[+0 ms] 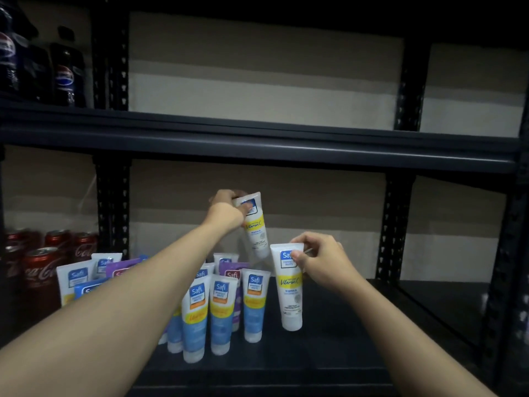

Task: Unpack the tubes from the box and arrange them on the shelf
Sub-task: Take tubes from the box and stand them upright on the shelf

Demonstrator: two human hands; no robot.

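Observation:
My left hand [226, 210] grips the top end of a white and yellow tube [254, 227], held tilted in the air above the back of the shelf. My right hand [317, 262] pinches the top of a second white and yellow tube [289, 287], which stands cap down on the dark shelf board [343, 339]. To the left of that tube stands a group of several upright tubes [220, 308], blue and yellow at the front, purple ones behind. My left forearm hides part of the group. No box is in view.
Red cola cans [40, 267] stand at the left of the same shelf level. Dark cola bottles [64, 75] sit on the shelf above, at the left. Black perforated uprights [113, 213] and an upper shelf beam [257, 144] frame the bay. Bare shelf board lies to the right of the tubes.

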